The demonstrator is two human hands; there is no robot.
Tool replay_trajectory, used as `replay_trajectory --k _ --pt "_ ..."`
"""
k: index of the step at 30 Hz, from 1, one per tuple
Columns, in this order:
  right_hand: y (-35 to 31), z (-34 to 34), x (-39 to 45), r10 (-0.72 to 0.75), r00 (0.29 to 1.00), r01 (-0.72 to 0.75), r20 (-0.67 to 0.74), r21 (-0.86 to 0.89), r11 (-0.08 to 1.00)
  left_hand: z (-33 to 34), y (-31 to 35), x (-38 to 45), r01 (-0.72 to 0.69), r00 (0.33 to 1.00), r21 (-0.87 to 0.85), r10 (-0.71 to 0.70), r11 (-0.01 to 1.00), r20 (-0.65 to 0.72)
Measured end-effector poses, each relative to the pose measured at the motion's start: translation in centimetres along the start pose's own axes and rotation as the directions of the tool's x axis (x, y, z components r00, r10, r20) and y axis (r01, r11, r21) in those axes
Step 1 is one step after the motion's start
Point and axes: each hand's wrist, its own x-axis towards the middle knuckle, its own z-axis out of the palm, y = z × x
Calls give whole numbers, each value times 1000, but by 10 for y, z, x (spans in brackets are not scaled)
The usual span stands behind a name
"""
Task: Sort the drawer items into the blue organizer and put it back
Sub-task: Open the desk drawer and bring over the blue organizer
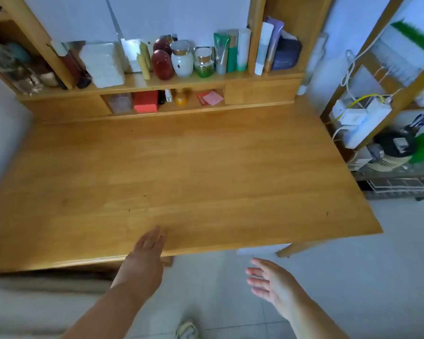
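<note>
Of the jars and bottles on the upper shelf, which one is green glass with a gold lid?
The short green jar, standing between the taller white jar and the green tube.

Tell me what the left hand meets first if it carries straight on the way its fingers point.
Likely nothing soon: the left hand points across the bare wooden desk top toward the low shelf's red box. Its height above the desk is unclear.
</note>
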Motion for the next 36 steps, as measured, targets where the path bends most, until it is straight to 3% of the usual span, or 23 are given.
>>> replay_trajectory --k 3,5,12,17,27,31,33,36 --pt "10 13 37 19 998 -40 54 414 909 9 -4 8 37 994 -74 -44 997 -97" --pt "10 29 56 -6 997 -36 71 573 819 12 -4 10 42 988 -119 -59 992 -140" --pt "17 42 87 -52 995 -26 81 748 663 29 -5 7 31 977 33 -24 999 -211" --pt "36 40 86 -46 997 -17 62 752 659 30 -3 5 30 973 57 -16 998 -229" --pt "102 26 62 -8 1000 -2 8 837 548 22 -3 5 22 994 97 -11 995 -112" --pt "117 23 58 -43 999 12 15 832 555 22 -4 7 16 996 100 -7 995 -93" --pt "119 19 54 -8 1000 17 -15 793 609 23 -5 6 8 996 102 1 995 -91" --pt "118 13 35 64 996 -18 -66 547 837 21 -8 6 -16 998 67 20 998 -54"
